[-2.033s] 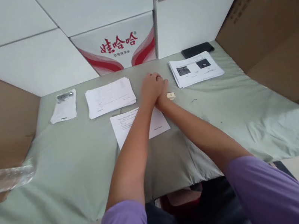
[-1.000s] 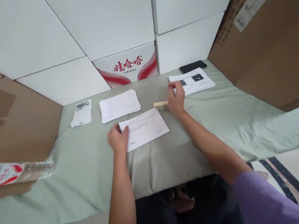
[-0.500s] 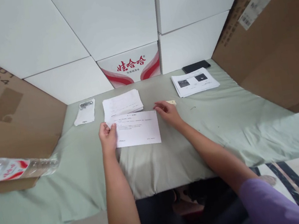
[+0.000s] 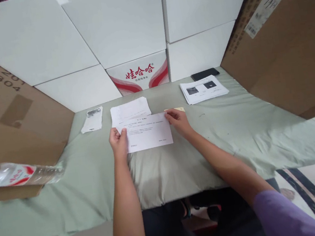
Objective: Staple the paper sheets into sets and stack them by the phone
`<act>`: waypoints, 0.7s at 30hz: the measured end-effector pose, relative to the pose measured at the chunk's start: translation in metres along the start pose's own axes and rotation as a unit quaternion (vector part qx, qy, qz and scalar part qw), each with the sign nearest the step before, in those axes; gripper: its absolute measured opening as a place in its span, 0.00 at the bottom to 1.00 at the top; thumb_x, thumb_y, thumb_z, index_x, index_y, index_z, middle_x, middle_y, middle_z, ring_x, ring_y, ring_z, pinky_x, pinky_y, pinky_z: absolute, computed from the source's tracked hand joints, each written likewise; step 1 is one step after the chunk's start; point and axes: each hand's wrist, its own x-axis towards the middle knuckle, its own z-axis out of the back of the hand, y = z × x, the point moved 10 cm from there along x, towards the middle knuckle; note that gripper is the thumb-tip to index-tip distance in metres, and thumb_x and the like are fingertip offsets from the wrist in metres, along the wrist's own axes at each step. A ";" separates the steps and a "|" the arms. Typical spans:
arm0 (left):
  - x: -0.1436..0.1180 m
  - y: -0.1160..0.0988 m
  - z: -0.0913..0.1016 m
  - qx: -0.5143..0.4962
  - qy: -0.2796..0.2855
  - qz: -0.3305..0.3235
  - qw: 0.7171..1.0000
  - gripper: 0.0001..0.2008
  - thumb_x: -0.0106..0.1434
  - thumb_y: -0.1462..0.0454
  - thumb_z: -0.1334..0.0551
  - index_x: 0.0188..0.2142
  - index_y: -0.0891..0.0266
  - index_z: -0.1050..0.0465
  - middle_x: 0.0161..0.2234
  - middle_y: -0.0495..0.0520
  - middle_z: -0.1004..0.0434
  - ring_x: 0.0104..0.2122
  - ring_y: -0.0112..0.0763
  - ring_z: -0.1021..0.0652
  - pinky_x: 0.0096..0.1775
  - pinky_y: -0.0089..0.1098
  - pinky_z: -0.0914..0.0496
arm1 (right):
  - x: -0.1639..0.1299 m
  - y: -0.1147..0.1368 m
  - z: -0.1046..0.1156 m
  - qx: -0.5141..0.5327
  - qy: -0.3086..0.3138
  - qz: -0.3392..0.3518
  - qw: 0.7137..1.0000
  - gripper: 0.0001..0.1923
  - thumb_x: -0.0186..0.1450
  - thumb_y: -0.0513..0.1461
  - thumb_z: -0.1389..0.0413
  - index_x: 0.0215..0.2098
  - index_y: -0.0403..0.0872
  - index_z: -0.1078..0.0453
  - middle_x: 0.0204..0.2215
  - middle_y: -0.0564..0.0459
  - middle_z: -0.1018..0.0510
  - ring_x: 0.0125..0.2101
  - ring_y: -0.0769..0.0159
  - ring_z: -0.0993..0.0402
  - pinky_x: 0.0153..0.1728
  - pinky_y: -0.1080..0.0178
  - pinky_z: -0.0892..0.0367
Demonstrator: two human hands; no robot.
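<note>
On the pale green cloth (image 4: 237,129) in front of me, a single printed sheet (image 4: 148,132) lies between my two hands, its long edges running left to right and a few lines of small text across its upper half. My left hand (image 4: 118,140) grips the sheet's left edge, thumb on top of the paper and the other fingers curled under it, so that side is pinched. My right hand (image 4: 178,120) meets the upper right corner, fingers bent and closed on the edge there; I cannot tell how much of the paper they cover underneath. Just behind the sheet, its far edge overlapping their near edge, sits a stack of white papers (image 4: 129,109). A small tan block (image 4: 180,109) lies just past my right fingertips, touching or nearly touching them. Farther left is a white paper with a dark metal clip (image 4: 94,112) resting on its top end. To the right, well apart from my hands, lies a stack of pages with two dark photos (image 4: 203,88), and a black phone (image 4: 204,73) sits behind it against the white boxes. A red and white carton (image 4: 138,73) stands at the back, and a plastic water bottle (image 4: 17,175) lies on its side far left.
</note>
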 end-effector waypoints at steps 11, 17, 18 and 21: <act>-0.005 -0.009 -0.001 -0.079 -0.098 -0.044 0.991 0.26 0.52 0.48 0.25 0.37 0.59 0.36 0.35 0.50 0.21 0.35 0.28 0.20 0.41 0.30 0.26 | -0.013 -0.026 -0.036 -0.085 0.160 -0.075 0.981 0.24 0.61 0.60 0.40 0.36 0.48 0.27 0.28 0.52 0.25 0.28 0.62 0.29 0.32 0.57 0.28; -0.009 -0.005 -0.027 -0.030 0.008 0.013 0.999 0.25 0.55 0.46 0.29 0.39 0.58 0.36 0.33 0.50 0.19 0.27 0.28 0.21 0.29 0.27 0.31 | 0.019 0.020 0.039 -0.309 -0.025 0.066 0.949 0.23 0.69 0.56 0.51 0.42 0.47 0.28 0.34 0.45 0.22 0.38 0.55 0.28 0.45 0.53 0.30; -0.010 -0.003 -0.033 -0.022 0.035 0.028 0.999 0.25 0.56 0.45 0.29 0.39 0.57 0.36 0.33 0.51 0.18 0.27 0.28 0.21 0.28 0.26 0.32 | 0.028 0.034 0.067 -0.335 -0.082 0.081 0.935 0.23 0.70 0.53 0.53 0.45 0.45 0.29 0.37 0.42 0.21 0.41 0.54 0.28 0.48 0.52 0.31; -0.011 0.005 -0.043 -0.014 0.084 0.063 0.994 0.25 0.56 0.45 0.30 0.39 0.57 0.37 0.35 0.53 0.17 0.26 0.28 0.20 0.27 0.26 0.34 | 0.061 0.065 0.151 -0.424 -0.173 0.073 0.886 0.23 0.73 0.47 0.57 0.52 0.41 0.31 0.49 0.35 0.23 0.48 0.54 0.29 0.53 0.53 0.34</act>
